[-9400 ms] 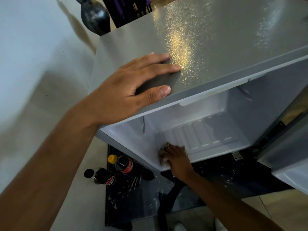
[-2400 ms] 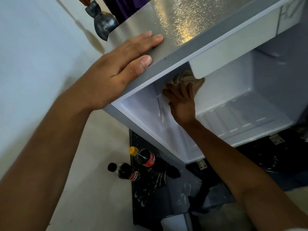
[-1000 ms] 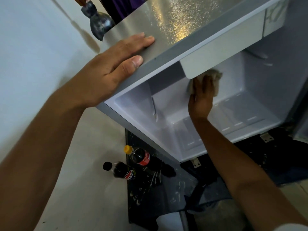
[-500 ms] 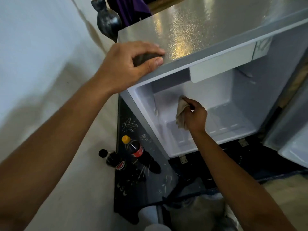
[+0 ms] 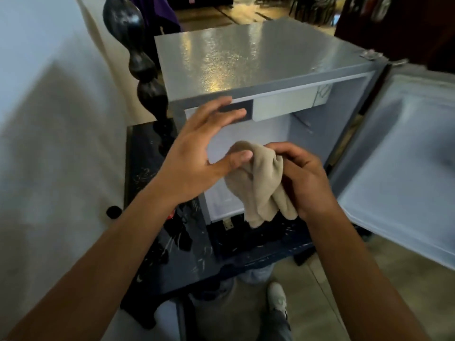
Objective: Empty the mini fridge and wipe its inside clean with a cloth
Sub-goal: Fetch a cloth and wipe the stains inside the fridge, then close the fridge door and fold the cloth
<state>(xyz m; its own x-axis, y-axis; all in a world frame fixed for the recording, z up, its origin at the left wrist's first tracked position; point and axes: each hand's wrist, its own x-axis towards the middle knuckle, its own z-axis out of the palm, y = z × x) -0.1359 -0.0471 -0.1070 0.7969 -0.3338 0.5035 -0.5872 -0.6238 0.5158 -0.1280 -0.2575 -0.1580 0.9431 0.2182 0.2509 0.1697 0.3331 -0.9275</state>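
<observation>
Head view: my right hand (image 5: 305, 178) grips the beige cloth (image 5: 261, 185) bunched in curled fingers, held in front of the mini fridge (image 5: 246, 60) opening rather than inside it. I judge this a regrip or refold between wiping passes. My left hand (image 5: 197, 158) hovers spread and relaxed beside the cloth, thumb touching or nearly touching its fold, holding nothing, likely placed to help rearrange it. The fridge door (image 5: 403, 168) stands swung wide to the right. The visible part of the interior shows no contents. Both forearms reach forward at about the same height.
</observation>
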